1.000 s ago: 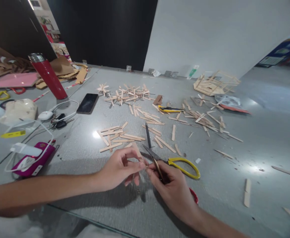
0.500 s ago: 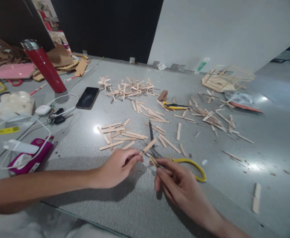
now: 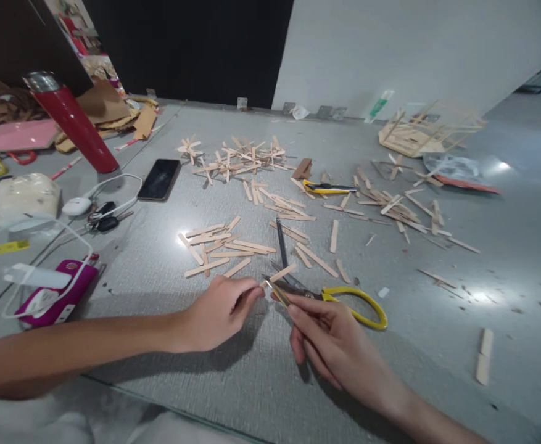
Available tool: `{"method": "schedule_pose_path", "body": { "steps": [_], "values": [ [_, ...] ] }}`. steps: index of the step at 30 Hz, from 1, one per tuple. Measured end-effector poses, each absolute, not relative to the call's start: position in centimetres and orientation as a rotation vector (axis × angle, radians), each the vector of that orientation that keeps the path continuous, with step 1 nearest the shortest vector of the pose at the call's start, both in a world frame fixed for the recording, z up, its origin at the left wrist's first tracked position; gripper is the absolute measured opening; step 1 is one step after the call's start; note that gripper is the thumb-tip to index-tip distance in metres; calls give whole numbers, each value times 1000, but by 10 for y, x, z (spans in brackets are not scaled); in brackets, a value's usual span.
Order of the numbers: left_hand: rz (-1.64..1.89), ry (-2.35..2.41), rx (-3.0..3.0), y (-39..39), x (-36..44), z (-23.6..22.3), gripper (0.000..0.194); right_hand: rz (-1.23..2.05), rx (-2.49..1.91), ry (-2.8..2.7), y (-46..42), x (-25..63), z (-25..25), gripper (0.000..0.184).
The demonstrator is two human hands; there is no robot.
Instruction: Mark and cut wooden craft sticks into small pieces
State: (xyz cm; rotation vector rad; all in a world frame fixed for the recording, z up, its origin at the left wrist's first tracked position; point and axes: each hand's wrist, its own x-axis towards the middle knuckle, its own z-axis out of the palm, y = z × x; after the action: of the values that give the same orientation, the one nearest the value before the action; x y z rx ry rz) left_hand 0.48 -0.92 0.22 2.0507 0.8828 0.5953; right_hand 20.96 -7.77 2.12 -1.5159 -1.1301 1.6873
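My left hand (image 3: 221,313) is closed in a pinch on one end of a wooden craft stick (image 3: 283,272), which points up and to the right. My right hand (image 3: 332,336) grips slim gold-coloured tweezers (image 3: 280,295), whose bright tip meets the stick close to my left fingertips. Just beyond the right hand lie yellow-handled scissors (image 3: 358,306), their dark blades partly behind the stick and tweezers. A dark pencil (image 3: 282,242) rests behind the blades. Loose craft sticks (image 3: 226,246) lie scattered beyond my left hand.
Crossed-stick pieces (image 3: 247,157) are heaped farther back, near a yellow utility knife (image 3: 329,187). A stick-built frame (image 3: 418,137) stands back right. To the left are a phone (image 3: 160,179), red bottle (image 3: 73,126), keys (image 3: 106,217) and a purple device (image 3: 61,290) with cables.
The hands have moved slightly apart from their earlier touching position. The stick, upright in the left fingers before, now slants right, and the tweezers have been brought against it.
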Motion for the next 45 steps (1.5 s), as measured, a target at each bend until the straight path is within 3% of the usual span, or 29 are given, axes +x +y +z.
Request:
{"method": "schedule_pose_path", "body": {
  "steps": [12, 25, 45],
  "values": [
    [598, 958, 2520, -13, 2, -19, 28, 1714, -1515, -1103, -76, 206, 23, 75],
    [524, 944, 2525, -9, 2, -18, 28, 1601, -1602, -1174, -75, 194, 19, 62],
    [596, 980, 2347, -12, 5, -15, 31, 1657, -1540, -1116, -75, 199, 13, 75]
  ]
}}
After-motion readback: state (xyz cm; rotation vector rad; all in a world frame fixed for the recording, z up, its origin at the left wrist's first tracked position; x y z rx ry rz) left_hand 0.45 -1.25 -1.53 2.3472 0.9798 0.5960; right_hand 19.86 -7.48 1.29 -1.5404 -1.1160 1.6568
